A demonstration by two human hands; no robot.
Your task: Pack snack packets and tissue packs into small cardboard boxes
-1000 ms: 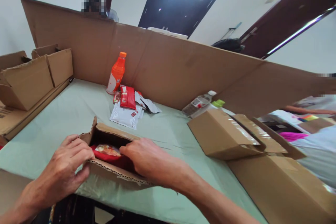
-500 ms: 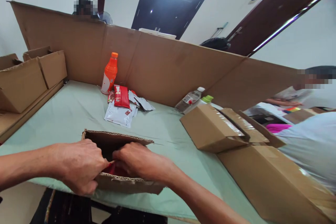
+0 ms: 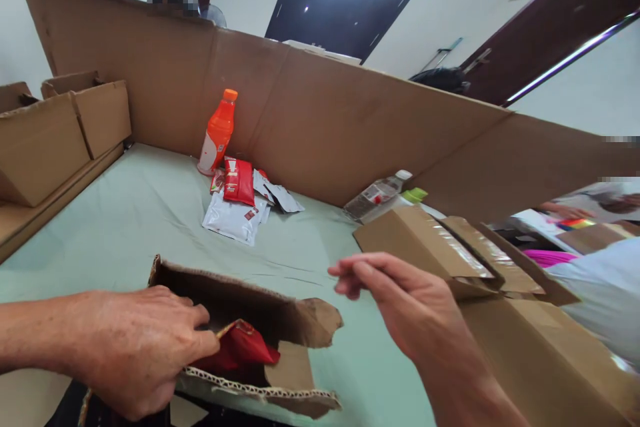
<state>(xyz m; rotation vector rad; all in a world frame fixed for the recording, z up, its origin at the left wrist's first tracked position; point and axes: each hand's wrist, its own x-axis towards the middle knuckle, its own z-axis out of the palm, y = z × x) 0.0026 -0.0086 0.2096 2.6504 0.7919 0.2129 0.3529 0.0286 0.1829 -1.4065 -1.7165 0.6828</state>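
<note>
Head view, clock read from its centre: by the left hand at 8, thumb and finger clamped, a red packet is held inside an open carton at 7. Right hand, loosely bent and unclenched, is held beside the carton at 5. Pouches are heaped at 9. An orange bottle is stood at 10. A tilted clear bottle is seen at 3.
</note>
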